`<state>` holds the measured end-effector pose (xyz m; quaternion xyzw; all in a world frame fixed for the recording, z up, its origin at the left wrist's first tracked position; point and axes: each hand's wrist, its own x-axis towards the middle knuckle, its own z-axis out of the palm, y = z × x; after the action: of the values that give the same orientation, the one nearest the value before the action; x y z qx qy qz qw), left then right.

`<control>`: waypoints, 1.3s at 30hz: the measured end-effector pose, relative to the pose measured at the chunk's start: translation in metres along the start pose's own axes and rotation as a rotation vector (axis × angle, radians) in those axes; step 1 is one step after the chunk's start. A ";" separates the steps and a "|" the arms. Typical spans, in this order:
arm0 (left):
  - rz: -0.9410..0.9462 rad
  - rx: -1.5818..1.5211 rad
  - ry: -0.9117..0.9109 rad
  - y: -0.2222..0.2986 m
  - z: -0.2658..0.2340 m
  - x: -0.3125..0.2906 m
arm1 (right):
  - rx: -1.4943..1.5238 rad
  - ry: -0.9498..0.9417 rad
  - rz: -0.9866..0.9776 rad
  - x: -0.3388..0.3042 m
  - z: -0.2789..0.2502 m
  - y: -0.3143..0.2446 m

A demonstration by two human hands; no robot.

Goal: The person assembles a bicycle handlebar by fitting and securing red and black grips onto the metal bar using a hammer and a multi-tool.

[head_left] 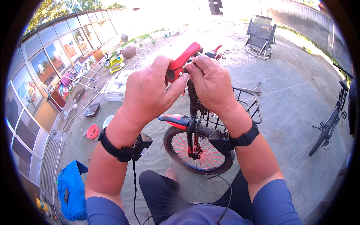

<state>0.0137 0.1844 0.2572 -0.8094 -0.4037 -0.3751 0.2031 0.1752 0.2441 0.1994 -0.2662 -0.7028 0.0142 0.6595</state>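
Observation:
A long red handlebar part (186, 57) with a dark round opening at its near end sits between my hands; its exact kind is unclear. My left hand (150, 88) is closed around its lower end, the thumb pressed along the underside. Close against its right side, my right hand (210, 80) has thumb and index finger pinched together; what they hold is hidden by the fingers. Below my hands stands a bicycle's black front fork (192, 131), with a wheel (198, 150) of red spokes and a black and red mudguard (174, 120).
A black wire basket (253, 103) adjoins the fork. On the ground beyond lies a hammer (253, 90). To the left are a red bowl (92, 131), a dark tray (92, 109) and a blue bag (71, 191). A folding chair (260, 37) and another bicycle (333, 108) stand farther right.

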 end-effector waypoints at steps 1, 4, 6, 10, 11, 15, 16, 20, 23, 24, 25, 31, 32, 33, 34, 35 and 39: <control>0.006 0.017 0.006 0.000 0.001 0.000 | -0.003 0.001 -0.001 0.000 0.000 0.000; -0.002 0.027 0.025 -0.001 0.003 -0.002 | 0.004 0.006 0.002 0.000 0.000 -0.001; -0.037 -0.043 0.055 0.000 0.008 -0.005 | 0.049 0.011 0.010 0.000 -0.002 0.001; -0.226 -0.347 0.095 -0.003 0.022 -0.030 | 0.267 -0.040 0.196 -0.002 -0.004 -0.004; -0.291 -0.450 0.098 -0.005 0.027 -0.037 | 0.292 -0.048 0.209 -0.002 -0.006 -0.004; -0.296 -0.386 0.156 -0.001 0.027 -0.040 | 0.427 -0.073 0.292 -0.004 -0.015 -0.005; -0.277 -0.401 0.153 -0.001 0.026 -0.037 | 0.470 -0.077 0.319 -0.004 -0.017 -0.006; -0.267 -0.463 0.129 -0.005 0.021 -0.029 | 0.499 -0.053 0.332 -0.001 -0.018 -0.015; -0.293 -0.484 0.099 -0.003 0.018 -0.029 | 0.529 -0.086 0.313 -0.001 -0.021 -0.009; -0.300 -0.488 0.089 -0.002 0.018 -0.029 | 0.541 -0.078 0.326 -0.001 -0.020 -0.010; -0.316 -0.491 0.089 -0.001 0.017 -0.029 | 0.552 -0.070 0.340 -0.001 -0.020 -0.012; -0.466 -0.582 0.167 0.005 0.028 -0.051 | 0.174 -0.010 -0.003 -0.015 -0.028 -0.028; -0.482 -0.605 0.130 0.011 0.032 -0.063 | 0.119 -0.004 -0.070 -0.017 -0.031 -0.032; -0.502 -0.624 0.089 0.016 0.036 -0.077 | 0.084 -0.022 -0.077 -0.020 -0.031 -0.035; -0.469 -0.748 0.032 0.020 0.044 -0.088 | 0.050 -0.040 -0.084 -0.023 -0.031 -0.039; -0.440 -0.866 -0.024 0.026 0.048 -0.099 | 0.020 -0.060 -0.090 -0.025 -0.028 -0.042; -0.437 -1.266 0.056 0.055 0.075 -0.104 | -0.061 0.029 -0.241 -0.025 -0.026 -0.047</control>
<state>0.0502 0.1471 0.1277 -0.6620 -0.2550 -0.5929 -0.3811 0.1823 0.1856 0.1973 -0.2001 -0.7202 -0.0904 0.6581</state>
